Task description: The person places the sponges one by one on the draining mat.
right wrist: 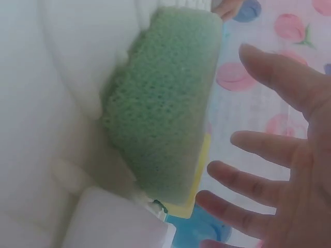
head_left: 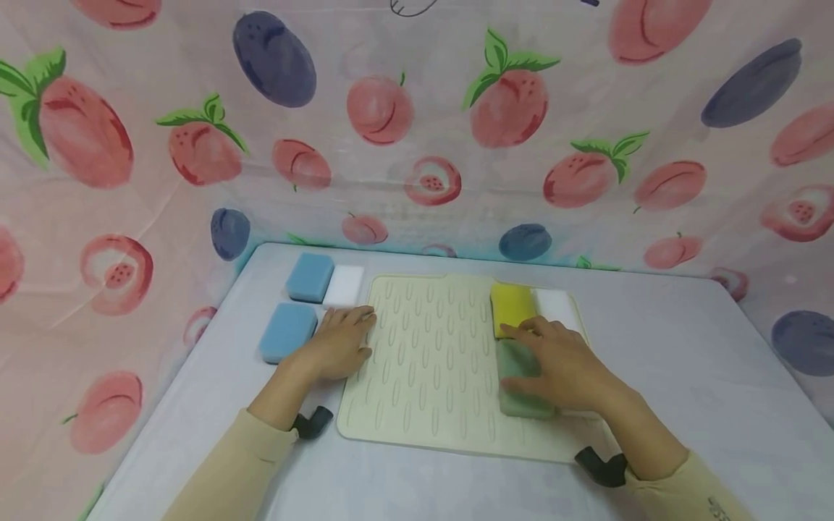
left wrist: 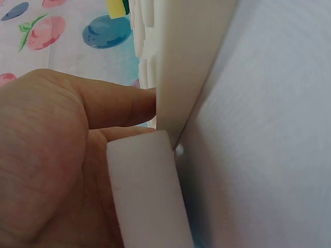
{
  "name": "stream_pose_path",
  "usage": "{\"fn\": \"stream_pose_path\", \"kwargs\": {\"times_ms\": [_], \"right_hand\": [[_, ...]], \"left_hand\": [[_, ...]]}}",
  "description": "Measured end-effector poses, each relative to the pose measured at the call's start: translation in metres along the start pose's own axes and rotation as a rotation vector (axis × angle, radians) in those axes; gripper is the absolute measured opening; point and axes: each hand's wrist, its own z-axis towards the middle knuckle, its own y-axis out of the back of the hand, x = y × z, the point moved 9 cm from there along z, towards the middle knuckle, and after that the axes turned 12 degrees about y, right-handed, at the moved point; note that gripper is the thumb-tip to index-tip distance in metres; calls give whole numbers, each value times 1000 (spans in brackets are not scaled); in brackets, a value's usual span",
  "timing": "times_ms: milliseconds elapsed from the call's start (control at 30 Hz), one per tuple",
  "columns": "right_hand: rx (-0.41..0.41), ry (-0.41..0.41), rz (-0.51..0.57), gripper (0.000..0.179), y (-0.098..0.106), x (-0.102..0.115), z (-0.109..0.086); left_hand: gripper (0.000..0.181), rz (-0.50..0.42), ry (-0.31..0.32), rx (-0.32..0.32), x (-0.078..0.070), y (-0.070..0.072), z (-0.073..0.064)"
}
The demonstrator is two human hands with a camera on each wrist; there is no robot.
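Observation:
My left hand lies at the left edge of a cream ridged mat, its thumb and fingertips touching the border. Under its palm is a white sponge block, mostly covered in the head view. Over the mat's right side, my right hand hovers with fingers spread, holding nothing. Below it sits a green porous sponge, which the right wrist view shows apart from the fingers. Just behind the green one is a yellow sponge, with a white block to its right.
Two blue sponges lie on the white table left of the mat, one behind the other. A white block stands beside the rear one. Another white block is near the green sponge. A fruit-printed curtain hangs behind the table.

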Motion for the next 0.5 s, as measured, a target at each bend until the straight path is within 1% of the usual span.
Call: {"fn": "stream_pose_path", "kwargs": {"times_ms": [133,333,500], "right_hand": [[-39,12,32,75,5,-3,3],[-112,21,86,70,14,-9,5],[-165,8,167,67,20,-16,5]], "left_hand": [[63,-6,3,0,1,0,0],[64,-4,6,1,1,0,0],[64,12,6,-3,2,0,1]]}}
